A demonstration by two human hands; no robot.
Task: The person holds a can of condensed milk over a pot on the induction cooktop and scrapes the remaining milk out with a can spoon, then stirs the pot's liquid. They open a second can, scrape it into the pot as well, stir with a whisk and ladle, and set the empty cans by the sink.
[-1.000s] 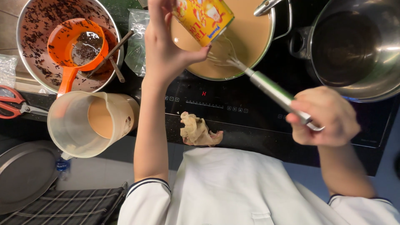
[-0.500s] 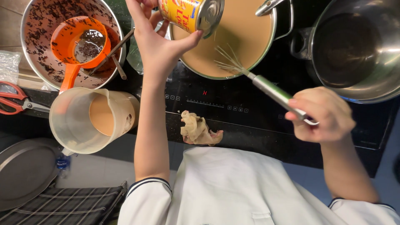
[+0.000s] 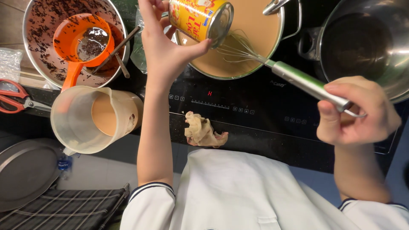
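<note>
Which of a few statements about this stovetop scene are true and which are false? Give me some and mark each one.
1. The left hand holds a yellow can tilted over the pot of tan liquid. True.
2. The right hand grips a wooden spoon. False: it grips a metal whisk whose wires reach into the pot.
3. The orange strainer sits in the metal bowl. True.
4. The plastic jug is empty. False: it holds some tan liquid.
5. The red-handled scissors lie at the left edge. True.

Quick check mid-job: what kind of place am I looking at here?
Most likely a kitchen: a black induction hob, a pot of tan liquid being stirred with a whisk, and a steel bowl holding an orange strainer.
</note>
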